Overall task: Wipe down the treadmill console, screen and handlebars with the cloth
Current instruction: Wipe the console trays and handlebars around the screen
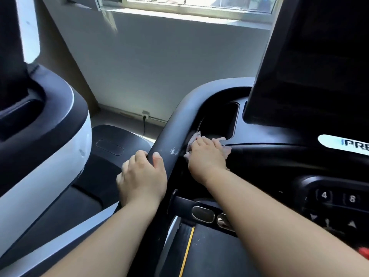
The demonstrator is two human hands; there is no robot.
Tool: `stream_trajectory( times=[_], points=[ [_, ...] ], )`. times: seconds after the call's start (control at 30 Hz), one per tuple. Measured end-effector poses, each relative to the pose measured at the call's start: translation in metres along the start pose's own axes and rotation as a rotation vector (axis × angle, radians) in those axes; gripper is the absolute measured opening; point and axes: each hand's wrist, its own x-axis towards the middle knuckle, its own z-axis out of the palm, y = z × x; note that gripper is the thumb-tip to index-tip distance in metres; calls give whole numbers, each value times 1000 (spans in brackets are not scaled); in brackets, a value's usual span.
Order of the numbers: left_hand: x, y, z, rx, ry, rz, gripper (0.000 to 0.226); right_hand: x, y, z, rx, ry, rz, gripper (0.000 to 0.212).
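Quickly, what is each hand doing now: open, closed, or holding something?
Left hand: closed around the handlebar.
Right hand: holding the cloth, pressing it on the console.

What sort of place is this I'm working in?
Likely a gym: black treadmill console with numbered keys, large dark screen, and a second white-and-black exercise machine beside it.

The cloth (225, 151) is pale pinkish-grey, the console (269, 158) black, the handlebar (171, 128) black with white flecks.
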Motion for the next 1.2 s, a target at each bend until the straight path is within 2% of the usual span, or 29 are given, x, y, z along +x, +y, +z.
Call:
stream_trajectory(
  times=[0.07,0.13,0.2,0.27,0.33,0.47,0.6,0.77,0.9,0.97,1.03,1.07,1.13,1.2],
  points=[
    [0,-1,1,3,-1,4,45,-9,-7,10,-53,-7,-26,44],
    [1,-2,1,1,0,11,45,-22,-7,17,11,-8,-42,46],
    [2,-3,2,-1,0,8,45,-36,-11,17,50,-5,-59,45],
    [2,-2,2,0,1,8,46,-49,-15,20,21,4,-172,45],
    [2,-2,3,11,4,8,46,-55,-10,20,74,65,-211,37],
    [1,-4,2,-131,140,63,40,-51,14,4,46,94,-195,26],
    [-8,-6,-3,-306,283,155,57,-59,34,-19,-84,81,-224,34],
    [-30,-4,-2,-252,287,479,50,-83,83,-57,-189,57,-102,39],
    [-49,15,14,-312,85,623,35,-88,96,-95,-383,-146,131,52],
    [-51,20,22,-361,-15,602,29,-87,95,-103,-334,-169,209,47],
    [-52,21,28,-461,-49,474,32,-83,87,-96,-231,-149,238,40],
    [-54,20,29,-497,-47,421,34,-81,78,-88,-224,-163,231,43],
    [-59,17,27,-540,-21,385,35,-70,56,-58,-308,-167,96,54],
    [-63,12,18,-589,40,376,32,-54,28,-28,-317,-162,-22,55]
  ],
)
